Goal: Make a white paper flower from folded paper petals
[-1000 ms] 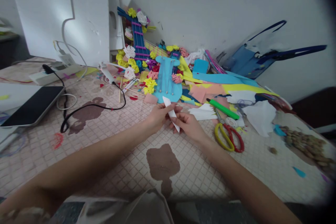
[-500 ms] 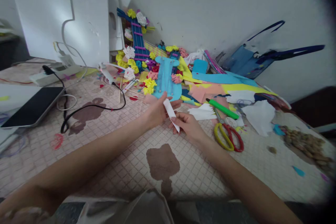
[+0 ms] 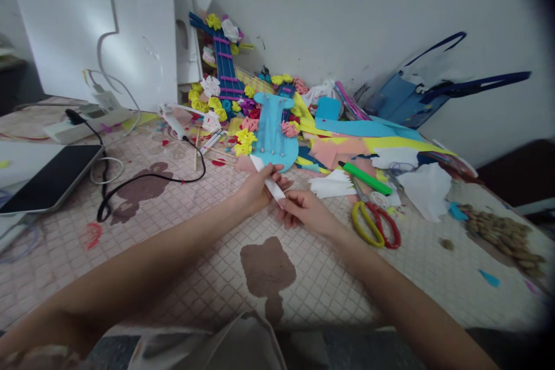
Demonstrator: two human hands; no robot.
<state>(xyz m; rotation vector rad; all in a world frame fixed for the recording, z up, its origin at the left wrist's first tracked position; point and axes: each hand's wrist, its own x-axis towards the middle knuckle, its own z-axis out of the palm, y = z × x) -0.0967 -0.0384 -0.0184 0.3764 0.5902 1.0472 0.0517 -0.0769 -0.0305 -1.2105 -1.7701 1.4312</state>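
Note:
A narrow strip of white paper (image 3: 274, 188) slants between my two hands above the table. My left hand (image 3: 256, 189) grips it near the middle, thumb on top and fingers beneath, with the far end sticking out past the thumb. At the near end, my right hand (image 3: 307, 211) pinches the strip between thumb and fingers. Just beyond my hands lies a light blue guitar-shaped cutout (image 3: 276, 134) with thin strings and small pegs. Crumpled paper flowers, such as a yellow one (image 3: 245, 142), lie at its sides.
Scissors (image 3: 376, 224) with yellow and red handles lie right of my hands, below a green cutter (image 3: 368, 179). A glue gun (image 3: 174, 125) trails a black cord at left, near a tablet (image 3: 54, 176). Peanuts (image 3: 498, 237) are heaped far right; paper strips (image 3: 373, 127) lie behind.
The white strip has shifted left, with more of its far end showing past my left thumb. My left hand now closes over its middle, and my right hand stays at the near end.

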